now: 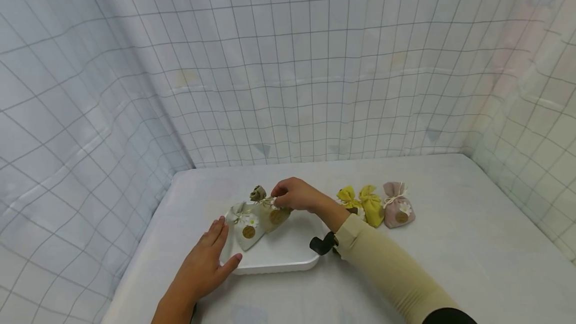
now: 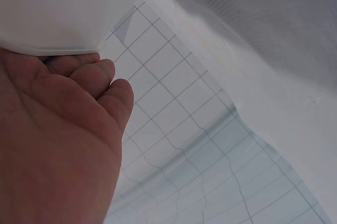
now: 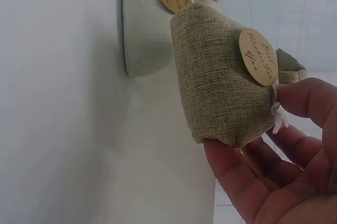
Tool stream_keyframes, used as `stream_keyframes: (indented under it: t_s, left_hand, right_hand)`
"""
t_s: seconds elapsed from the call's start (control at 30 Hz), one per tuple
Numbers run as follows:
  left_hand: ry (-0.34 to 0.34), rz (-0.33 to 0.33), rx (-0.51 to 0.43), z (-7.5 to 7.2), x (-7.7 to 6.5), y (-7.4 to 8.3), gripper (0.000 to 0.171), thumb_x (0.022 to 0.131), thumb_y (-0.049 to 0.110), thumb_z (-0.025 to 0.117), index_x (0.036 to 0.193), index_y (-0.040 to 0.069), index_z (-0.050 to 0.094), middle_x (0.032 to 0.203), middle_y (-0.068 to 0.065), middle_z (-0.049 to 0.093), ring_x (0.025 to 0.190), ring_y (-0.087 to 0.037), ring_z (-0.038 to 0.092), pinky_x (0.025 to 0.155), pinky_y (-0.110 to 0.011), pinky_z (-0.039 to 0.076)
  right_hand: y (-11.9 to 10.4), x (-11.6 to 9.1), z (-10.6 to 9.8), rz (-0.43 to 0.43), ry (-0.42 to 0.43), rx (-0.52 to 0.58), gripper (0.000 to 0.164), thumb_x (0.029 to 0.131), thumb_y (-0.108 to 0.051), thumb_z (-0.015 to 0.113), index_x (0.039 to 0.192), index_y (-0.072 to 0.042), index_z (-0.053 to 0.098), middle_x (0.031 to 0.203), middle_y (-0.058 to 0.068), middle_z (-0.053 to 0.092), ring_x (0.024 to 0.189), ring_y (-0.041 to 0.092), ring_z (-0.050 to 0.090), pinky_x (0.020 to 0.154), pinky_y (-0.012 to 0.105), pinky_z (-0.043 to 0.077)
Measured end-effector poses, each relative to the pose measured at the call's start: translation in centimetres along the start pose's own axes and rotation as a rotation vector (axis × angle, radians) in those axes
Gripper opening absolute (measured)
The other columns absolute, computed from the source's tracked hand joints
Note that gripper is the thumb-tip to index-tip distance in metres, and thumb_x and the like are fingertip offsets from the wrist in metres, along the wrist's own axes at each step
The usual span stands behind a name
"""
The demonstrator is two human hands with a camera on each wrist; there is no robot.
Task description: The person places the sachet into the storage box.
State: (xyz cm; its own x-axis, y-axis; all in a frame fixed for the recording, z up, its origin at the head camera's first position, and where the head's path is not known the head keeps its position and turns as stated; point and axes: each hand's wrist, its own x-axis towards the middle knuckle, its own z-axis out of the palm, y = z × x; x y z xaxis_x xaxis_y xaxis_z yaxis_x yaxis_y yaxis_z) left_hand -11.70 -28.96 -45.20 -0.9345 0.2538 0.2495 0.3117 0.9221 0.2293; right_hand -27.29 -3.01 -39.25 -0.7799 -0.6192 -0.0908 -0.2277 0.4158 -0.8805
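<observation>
My right hand grips a brown drawstring pouch over the white tray. In the right wrist view, thumb and fingers hold the brown pouch near its tied neck, and a round wooden tag shows on its front. Just left of it, a pale green pouch with a flower and a round tag lies in the tray. My left hand lies along the tray's left side, fingers extended and thumb over the near-left corner. In the left wrist view, those fingertips touch the tray's edge.
Right of the tray, partly behind the right forearm, two yellow pouches sit beside a pink pouch on the white-covered table. Grid-patterned curtains enclose the table at the back and both sides.
</observation>
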Motion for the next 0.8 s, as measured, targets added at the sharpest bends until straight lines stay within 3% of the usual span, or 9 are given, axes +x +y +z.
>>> stream_keyframes:
  t_s: [0.13, 0.47, 0.8]
  left_hand:
    - [-0.005, -0.002, 0.001, -0.1, 0.0, 0.1, 0.081, 0.095, 0.049, 0.061, 0.146, -0.01, 0.039, 0.158, -0.022, 0.028, 0.145, -0.038, 0.028, 0.111, -0.056, 0.032]
    - [-0.024, -0.013, -0.013, -0.3, 0.0, 0.2, 0.082, 0.096, 0.05, 0.061, 0.147, -0.009, 0.038, 0.159, -0.02, 0.028, 0.146, -0.037, 0.025, 0.112, -0.057, 0.03]
    - [0.007, 0.009, 0.0, -0.2, 0.0, 0.2, 0.081, 0.096, 0.05, 0.06, 0.146, -0.009, 0.04, 0.158, -0.021, 0.03, 0.144, -0.038, 0.029, 0.109, -0.058, 0.034]
  right_hand:
    - [0.0, 0.4, 0.6, 0.006, -0.011, -0.035, 0.019, 0.09, -0.008, 0.068, 0.108, -0.006, 0.07, 0.098, 0.002, 0.066, 0.082, 0.014, 0.06, 0.066, 0.028, 0.053]
    - [-0.4, 0.7, 1.5, -0.05, -0.013, -0.279, 0.015, 0.09, -0.012, 0.071, 0.105, -0.009, 0.072, 0.096, -0.001, 0.065, 0.089, 0.013, 0.058, 0.076, 0.029, 0.05]
    - [-0.5, 0.5, 1.4, -0.065, -0.047, -0.312, 0.021, 0.088, -0.008, 0.071, 0.108, -0.007, 0.07, 0.094, -0.001, 0.065, 0.088, 0.014, 0.058, 0.077, 0.028, 0.049]
